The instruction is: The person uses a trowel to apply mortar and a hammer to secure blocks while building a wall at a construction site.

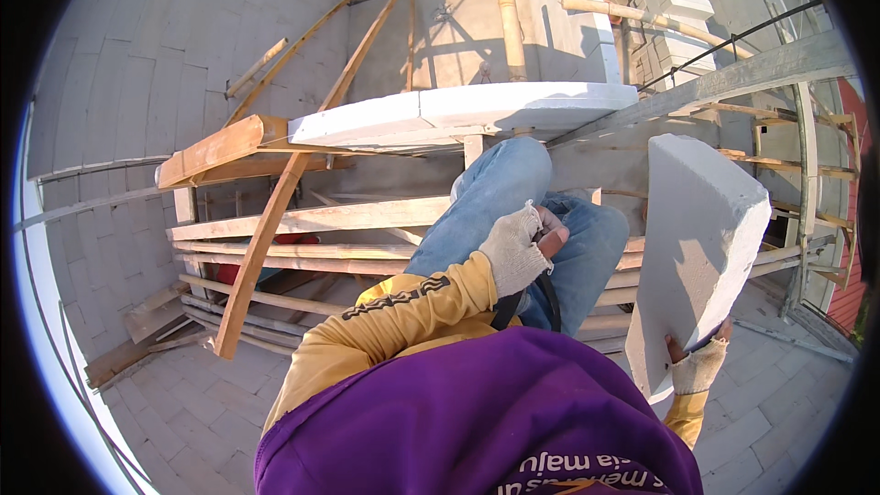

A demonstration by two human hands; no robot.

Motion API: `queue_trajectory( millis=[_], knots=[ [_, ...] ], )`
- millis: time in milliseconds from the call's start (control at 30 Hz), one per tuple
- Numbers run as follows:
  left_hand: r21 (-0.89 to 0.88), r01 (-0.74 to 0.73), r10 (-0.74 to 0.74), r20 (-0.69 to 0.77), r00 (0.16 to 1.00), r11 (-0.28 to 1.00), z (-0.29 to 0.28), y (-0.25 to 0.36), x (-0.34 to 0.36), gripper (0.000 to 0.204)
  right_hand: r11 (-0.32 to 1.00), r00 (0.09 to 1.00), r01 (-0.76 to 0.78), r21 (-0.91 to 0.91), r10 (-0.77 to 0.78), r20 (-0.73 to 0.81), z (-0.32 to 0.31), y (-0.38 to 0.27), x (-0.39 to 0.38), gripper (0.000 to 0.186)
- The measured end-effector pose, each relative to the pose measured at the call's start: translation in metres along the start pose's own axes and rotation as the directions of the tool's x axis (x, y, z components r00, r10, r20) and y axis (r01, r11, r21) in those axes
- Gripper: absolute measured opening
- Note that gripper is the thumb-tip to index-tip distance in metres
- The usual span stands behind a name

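My left hand (524, 247), in a cream knitted glove with bare fingertips, is closed in front of my jeans. Its fingers curl round a black cord (553, 301) that hangs toward my lap; part of the cord is hidden. At the right, my right hand (699, 367), gloved the same way, grips the lower edge of a large light-grey wall block (687, 252). That block stands tilted on end beside my knee. Ahead of my knees runs a row of white blocks (513, 103), with a visible joint between two of them.
A loose wooden plank (261, 261) slants down at the left, by a thick timber beam (215, 148). Bamboo and wooden poles (312, 220) cross below me, above a lower level. White blocks (678, 23) are stacked at the far right. A long grey beam (733, 78) angles across the right.
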State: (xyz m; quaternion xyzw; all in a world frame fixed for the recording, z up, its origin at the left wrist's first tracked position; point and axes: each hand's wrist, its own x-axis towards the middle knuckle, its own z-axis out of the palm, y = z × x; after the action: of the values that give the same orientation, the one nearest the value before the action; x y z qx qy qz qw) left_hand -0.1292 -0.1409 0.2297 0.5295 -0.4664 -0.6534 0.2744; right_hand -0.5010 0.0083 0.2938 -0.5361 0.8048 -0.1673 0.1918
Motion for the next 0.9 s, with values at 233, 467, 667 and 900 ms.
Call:
queue_trajectory(
  millis=[233, 467, 667, 900],
  knots=[
    [-0.424, 0.598, -0.351, 0.528, 0.773, 0.68, 0.114, -0.122, 0.072, 0.076, 0.959, 0.972, 0.233, -0.163, -0.231, 0.032, -0.039, -0.072, 0.037, 0.108],
    [-0.716, 0.446, -0.052, 0.499, 0.865, 0.538, 0.126, -0.082, 0.089, 0.107, 0.831, 0.846, 0.532, -0.161, -0.513, 0.145, -0.041, -0.164, 0.085, 0.107],
    [-0.922, 0.376, 0.091, 0.384, 0.919, 0.09, 0.109, -0.059, 0.1, 0.102, 0.75, 0.762, 0.646, -0.145, -0.619, 0.191, -0.026, -0.228, 0.113, 0.107],
    [-0.98, 0.2, 0.266, 0.194, 0.944, 0.004, 0.09, -0.038, 0.096, 0.096, 0.772, 0.785, 0.61, -0.181, -0.556, 0.272, -0.023, -0.273, 0.121, 0.115]
  ],
)
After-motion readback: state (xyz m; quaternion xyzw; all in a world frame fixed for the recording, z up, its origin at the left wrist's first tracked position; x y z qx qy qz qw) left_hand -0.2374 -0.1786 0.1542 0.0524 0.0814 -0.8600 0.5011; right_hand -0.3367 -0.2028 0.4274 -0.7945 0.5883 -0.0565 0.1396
